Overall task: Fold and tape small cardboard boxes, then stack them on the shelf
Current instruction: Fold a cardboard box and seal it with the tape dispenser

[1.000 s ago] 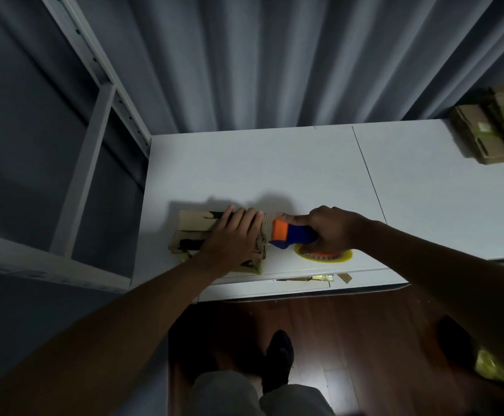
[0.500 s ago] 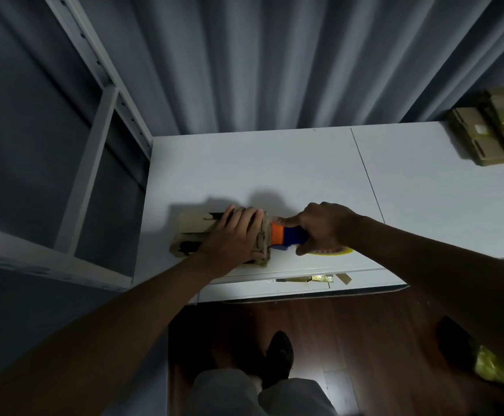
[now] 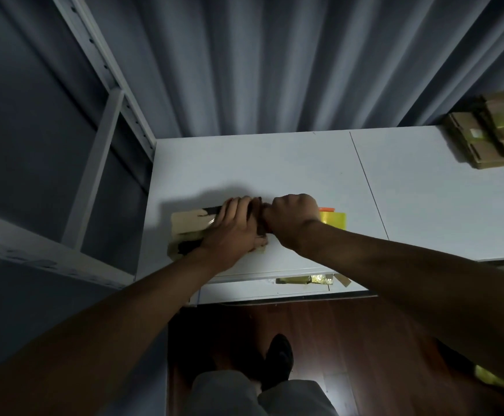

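Brown cardboard, folded into a small box (image 3: 192, 226), lies on the white counter (image 3: 274, 169) near its front left corner, long side roughly parallel to the front edge. The left hand (image 3: 232, 232) rests on top of the box's right half, fingers laid over the far edge and curled slightly around it; this grip presses and holds the box. The right hand (image 3: 289, 219) sits just beside the left, touching it at the knuckles, with its grip clenched around a tape dispenser (image 3: 327, 210), of which only an orange sliver shows past the hand. A roll of yellow tape (image 3: 333, 220) projects to the right of that hand, above the counter surface. A glossy strip, apparently tape, shows on the box top by the left fingers.

At the counter's front edge, scraps of yellow tape and cardboard (image 3: 307, 279) lie on a lower ledge. A stack of flat cardboard pieces (image 3: 485, 136) occupies the far right corner of the counter. A grey metal shelf frame (image 3: 94, 175) stands to the left of the counter; a pleated grey curtain (image 3: 274, 61) hangs behind it. Below, the person's dark shoe (image 3: 279, 358) rests on a wooden floor (image 3: 365, 340).
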